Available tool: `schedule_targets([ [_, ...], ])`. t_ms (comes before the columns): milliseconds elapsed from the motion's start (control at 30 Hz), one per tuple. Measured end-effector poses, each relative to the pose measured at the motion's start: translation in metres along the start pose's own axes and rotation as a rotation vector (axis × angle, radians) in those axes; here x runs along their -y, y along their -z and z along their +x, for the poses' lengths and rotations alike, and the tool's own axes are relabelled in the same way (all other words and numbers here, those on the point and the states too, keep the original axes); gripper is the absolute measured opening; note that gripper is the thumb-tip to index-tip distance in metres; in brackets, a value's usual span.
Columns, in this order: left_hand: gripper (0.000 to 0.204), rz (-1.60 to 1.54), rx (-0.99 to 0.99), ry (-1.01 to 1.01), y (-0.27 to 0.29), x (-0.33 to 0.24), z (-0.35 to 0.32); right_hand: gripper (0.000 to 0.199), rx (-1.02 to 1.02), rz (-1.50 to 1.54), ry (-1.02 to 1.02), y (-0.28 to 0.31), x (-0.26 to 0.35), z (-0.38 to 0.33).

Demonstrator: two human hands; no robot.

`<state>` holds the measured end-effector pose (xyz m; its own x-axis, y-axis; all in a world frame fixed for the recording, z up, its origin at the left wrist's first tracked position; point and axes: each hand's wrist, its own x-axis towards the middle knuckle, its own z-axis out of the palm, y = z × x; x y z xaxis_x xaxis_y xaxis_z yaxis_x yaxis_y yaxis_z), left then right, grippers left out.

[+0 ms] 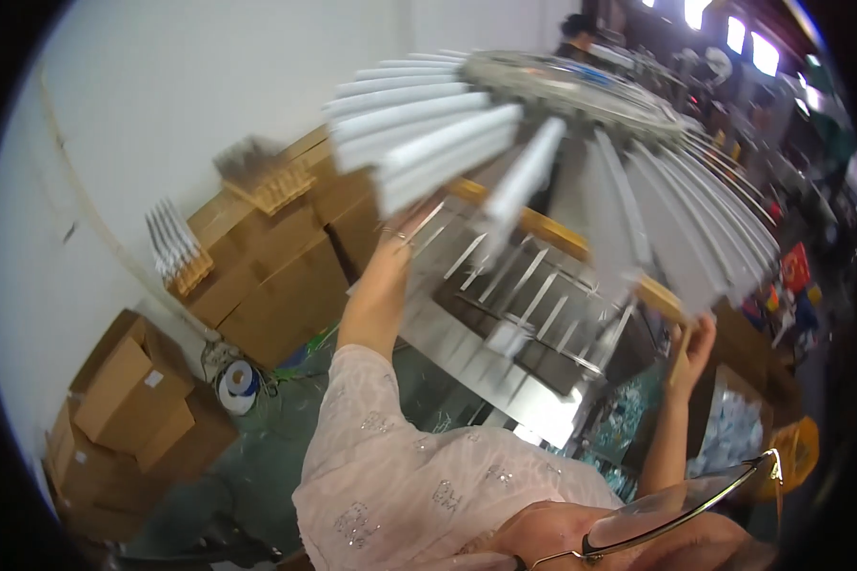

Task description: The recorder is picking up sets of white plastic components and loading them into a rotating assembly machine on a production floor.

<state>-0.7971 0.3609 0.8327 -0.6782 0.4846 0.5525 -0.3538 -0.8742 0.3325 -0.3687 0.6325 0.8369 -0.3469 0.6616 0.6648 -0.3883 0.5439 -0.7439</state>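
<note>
A big round carousel point(581, 90) with long white slats fanning out from its hub fills the upper middle. Below the slats, a yellow bar-shaped rack point(554, 233) with thin metal prongs spans the gap between my hands, partly covered by slats. My left hand point(417, 217) is closed at the rack's left end; its fingers are blurred and half hidden by a slat. At the other end my right hand point(693, 350) is closed around the rack, thumb side up. Under the prongs lies a metal worktable point(476, 357) with a dark recessed section.
Brown cartons point(276, 276) stand along the left wall, with pronged yellow racks point(192, 271) on top. More open cartons point(138, 409) and a spool point(240, 379) sit on the floor. At right are a box of clear pieces point(733, 419) and a yellow bag point(792, 455). Another person point(577, 36) stands beyond the carousel.
</note>
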Motion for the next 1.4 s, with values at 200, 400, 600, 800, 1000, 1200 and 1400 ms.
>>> schedule_targets([
  [200, 0.027, 0.644, -0.459, 0.177, 0.022, -0.184, -0.079, 0.043, 0.519, -0.293, -0.033, -0.119, 0.096, -0.069],
  [400, 0.019, 0.192, -0.705, -0.370, 0.104, -0.388, -0.154, 0.035, 1.144, -0.213, -0.156, -0.369, 0.121, -0.120],
  [600, 0.020, 0.376, -0.860, -0.092, 0.143, -0.416, -0.286, 0.015, 1.255, 0.409, -0.745, -0.624, 0.107, -0.189],
  [800, 0.020, 0.438, -1.217, -0.108, 0.140, -0.364, -0.438, 0.019, 1.124, 0.390, -0.826, -0.834, 0.044, -0.282],
  [1000, 0.024, 0.465, -1.595, -0.193, 0.116, -0.338, -0.547, 0.014, 0.752, 0.525, -1.165, -0.941, -0.030, -0.318],
  [1200, 0.028, 0.432, -1.894, -0.200, 0.102, -0.353, -0.509, 0.028, 1.054, 0.935, -1.669, -0.936, -0.022, -0.367],
  [1400, 0.026, 0.475, -1.674, -0.230, 0.128, -0.367, -0.473, 0.040, 1.668, 0.709, -1.298, -0.952, 0.058, -0.436],
])
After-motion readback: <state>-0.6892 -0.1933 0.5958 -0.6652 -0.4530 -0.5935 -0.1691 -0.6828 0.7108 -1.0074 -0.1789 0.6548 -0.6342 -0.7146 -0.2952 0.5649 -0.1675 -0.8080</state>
